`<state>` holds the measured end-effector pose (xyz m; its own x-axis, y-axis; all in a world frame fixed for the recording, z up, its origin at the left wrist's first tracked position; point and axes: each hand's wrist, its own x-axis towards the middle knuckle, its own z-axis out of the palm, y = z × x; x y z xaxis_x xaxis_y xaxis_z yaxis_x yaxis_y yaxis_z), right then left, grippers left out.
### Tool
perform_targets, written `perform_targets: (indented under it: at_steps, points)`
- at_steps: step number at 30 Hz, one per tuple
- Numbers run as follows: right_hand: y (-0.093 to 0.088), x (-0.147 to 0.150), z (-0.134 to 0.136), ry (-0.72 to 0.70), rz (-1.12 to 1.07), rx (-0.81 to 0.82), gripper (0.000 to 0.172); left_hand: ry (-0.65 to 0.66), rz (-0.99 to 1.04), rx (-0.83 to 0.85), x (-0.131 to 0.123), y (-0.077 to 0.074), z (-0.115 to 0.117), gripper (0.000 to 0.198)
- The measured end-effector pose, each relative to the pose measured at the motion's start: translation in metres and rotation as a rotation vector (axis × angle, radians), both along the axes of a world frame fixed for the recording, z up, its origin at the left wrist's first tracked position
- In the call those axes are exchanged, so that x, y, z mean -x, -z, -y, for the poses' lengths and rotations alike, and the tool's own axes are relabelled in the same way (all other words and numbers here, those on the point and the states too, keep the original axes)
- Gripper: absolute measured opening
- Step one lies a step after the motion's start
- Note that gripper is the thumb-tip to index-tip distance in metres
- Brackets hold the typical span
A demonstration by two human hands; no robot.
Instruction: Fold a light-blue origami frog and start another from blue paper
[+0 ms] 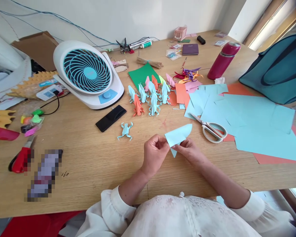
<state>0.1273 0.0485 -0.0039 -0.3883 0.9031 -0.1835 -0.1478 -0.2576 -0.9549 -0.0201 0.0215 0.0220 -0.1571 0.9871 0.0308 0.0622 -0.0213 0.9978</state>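
A light blue sheet of paper, partly folded over with a pointed corner hanging below, is held up between my two hands above the table's front. My left hand pinches its left edge. The fingers of my right hand grip the lower right side, some of them hidden behind the paper. A finished light blue origami frog lies to the left of my hands. Beyond them stand several more paper frogs in blue, orange, pink and yellow-green. White-handled scissors rest right of my right hand, partly on blue paper.
Blue paper sheets spread over orange ones at the right, beside a teal bag and magenta bottle. A white fan and black phone are at left. Red-handled cutters lie far left; green paper lies behind.
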Motion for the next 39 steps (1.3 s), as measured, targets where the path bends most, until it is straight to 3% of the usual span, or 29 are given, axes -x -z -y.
perform_targets:
  at_steps: [10, 14, 29, 39]
  points:
    - [0.009, -0.003, 0.005, 0.05, -0.197, 0.228, 0.04, -0.026, -0.41, -0.279, -0.004, -0.02, 0.002, 0.012]
    - [0.011, -0.004, 0.005, 0.045, -0.242, 0.229, 0.037, -0.023, -0.505, -0.381, -0.006, -0.021, 0.002, 0.011]
    - [0.014, -0.004, 0.006, 0.139, -0.181, 0.256, 0.042, 0.024, -0.339, -0.444, -0.004, -0.026, 0.001, 0.012]
    - [0.026, -0.01, 0.005, 0.138, -0.084, 0.111, 0.036, 0.032, -0.255, -0.377, -0.002, -0.025, 0.003, 0.006]
